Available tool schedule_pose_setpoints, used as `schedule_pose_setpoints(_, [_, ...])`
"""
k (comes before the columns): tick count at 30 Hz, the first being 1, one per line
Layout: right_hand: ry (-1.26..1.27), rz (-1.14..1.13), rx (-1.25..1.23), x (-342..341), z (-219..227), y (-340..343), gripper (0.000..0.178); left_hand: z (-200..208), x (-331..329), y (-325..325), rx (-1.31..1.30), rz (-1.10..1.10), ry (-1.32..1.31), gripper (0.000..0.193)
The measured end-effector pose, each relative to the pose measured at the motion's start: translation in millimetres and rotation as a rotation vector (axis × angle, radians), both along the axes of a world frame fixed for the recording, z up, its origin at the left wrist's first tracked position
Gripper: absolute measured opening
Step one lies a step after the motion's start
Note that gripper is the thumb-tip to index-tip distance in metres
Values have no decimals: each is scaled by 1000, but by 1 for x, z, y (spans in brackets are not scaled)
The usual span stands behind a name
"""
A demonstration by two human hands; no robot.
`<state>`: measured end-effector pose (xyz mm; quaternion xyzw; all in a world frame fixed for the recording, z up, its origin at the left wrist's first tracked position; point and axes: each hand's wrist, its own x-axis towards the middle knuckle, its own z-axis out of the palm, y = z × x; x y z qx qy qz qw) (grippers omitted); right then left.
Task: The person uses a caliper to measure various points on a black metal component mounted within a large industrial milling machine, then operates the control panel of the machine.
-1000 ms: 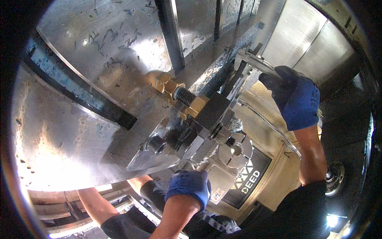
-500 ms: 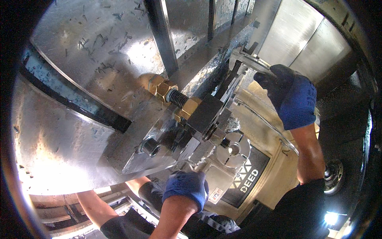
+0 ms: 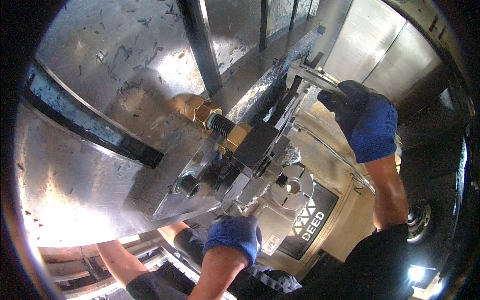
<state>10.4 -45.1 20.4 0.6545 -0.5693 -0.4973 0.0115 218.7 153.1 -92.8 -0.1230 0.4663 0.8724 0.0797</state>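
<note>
Almost nothing has been moved since the earlier frame. The bar is pinched by the right grip beyond the block; the left grip's closure cannot be told. Nuts are already threaded on — what is left is not shown.

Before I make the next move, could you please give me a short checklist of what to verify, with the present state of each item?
1. Left hand and right hand protected: ok, both wear blue gloves.
2. Right hand's hold: ok, its fingers curl around the metal tool.
3. Left hand's hold: cannot tell, its grasp is mostly hidden.
4. Large metal surface free of chips: not ok, loose chips are scattered on it.
5. Brass-coloured nuts tight: cannot tell by looking.
</note>
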Motion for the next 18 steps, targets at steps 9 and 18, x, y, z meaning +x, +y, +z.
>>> schedule_pose_setpoints(9, [133,-92,40,16,-7,-7,27,-1,0,2,6,-2,-1,12])
schedule_pose_setpoints(18, [175,-47,-5,19,-12,-5,37,2,-1,-5,3,20,-18,14])
